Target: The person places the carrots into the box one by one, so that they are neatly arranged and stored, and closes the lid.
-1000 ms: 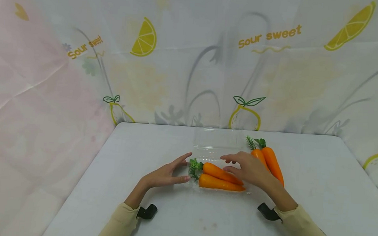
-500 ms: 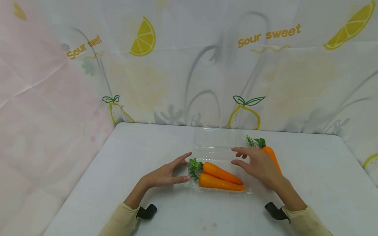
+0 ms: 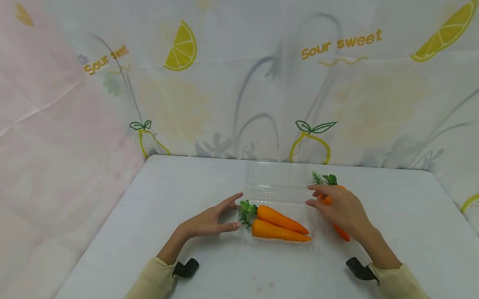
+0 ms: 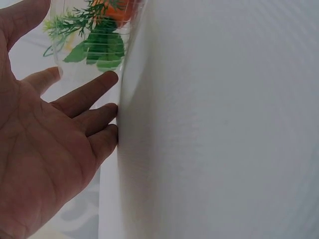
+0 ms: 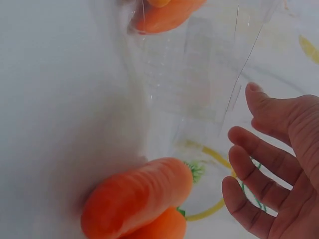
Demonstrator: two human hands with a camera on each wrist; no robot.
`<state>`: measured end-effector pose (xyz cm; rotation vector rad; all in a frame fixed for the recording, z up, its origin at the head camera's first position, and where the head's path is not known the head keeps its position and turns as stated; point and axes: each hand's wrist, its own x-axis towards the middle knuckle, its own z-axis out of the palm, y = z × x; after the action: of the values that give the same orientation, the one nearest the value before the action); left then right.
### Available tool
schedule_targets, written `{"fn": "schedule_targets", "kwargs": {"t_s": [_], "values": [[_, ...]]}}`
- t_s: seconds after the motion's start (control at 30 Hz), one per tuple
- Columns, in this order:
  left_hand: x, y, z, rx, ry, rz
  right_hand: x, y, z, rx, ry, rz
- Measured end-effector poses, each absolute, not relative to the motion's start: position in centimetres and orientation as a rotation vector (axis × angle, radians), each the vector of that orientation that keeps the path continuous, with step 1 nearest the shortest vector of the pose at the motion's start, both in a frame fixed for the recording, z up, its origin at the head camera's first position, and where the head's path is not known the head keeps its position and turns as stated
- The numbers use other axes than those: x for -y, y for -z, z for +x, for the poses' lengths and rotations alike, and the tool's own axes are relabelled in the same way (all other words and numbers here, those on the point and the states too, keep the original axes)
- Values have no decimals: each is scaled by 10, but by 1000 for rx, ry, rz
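Note:
In the head view, a clear plastic box [image 3: 315, 216] lies with its lid [image 3: 276, 173] folded back. Inside are an upper carrot [image 3: 280, 218] and a lower carrot [image 3: 280, 232], leafy tops to the left. My left hand [image 3: 209, 221] stays at the box's left end, fingers spread; in the left wrist view its fingertips [image 4: 107, 79] are right at the clear wall beside the green leaves [image 4: 104, 47]. My right hand [image 3: 344, 209] is over two more carrots on the right, partly hiding them. In the right wrist view its relaxed fingers hold nothing, with a carrot [image 5: 139, 196] below.
A white table [image 3: 172, 182] carries everything. Behind its far edge hangs a pale curtain [image 3: 226, 99] printed with lemons and lettering. A black wrist camera mount [image 3: 186, 267] is on the left wrist and another camera mount [image 3: 361, 269] on the right.
My right hand has moved right, from above the boxed carrots to over the two carrots beside the box. The left hand and the box have stayed in place.

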<state>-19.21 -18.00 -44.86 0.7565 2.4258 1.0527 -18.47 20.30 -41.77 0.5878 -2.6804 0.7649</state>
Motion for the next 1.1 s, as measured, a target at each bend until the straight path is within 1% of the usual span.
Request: {"fn": "schedule_targets", "kwargs": {"t_s": [0.33, 0.7, 1.1], "values": [[180, 449, -192, -2423, -1066, 767, -215, 420, -183, 2769, -739, 512], [180, 448, -192, -2428, -1054, 754, -226, 424, -182, 2751, -748, 509], [180, 448, -193, -2413, -1072, 749, -238, 421, -182, 2869, -736, 376]]}}
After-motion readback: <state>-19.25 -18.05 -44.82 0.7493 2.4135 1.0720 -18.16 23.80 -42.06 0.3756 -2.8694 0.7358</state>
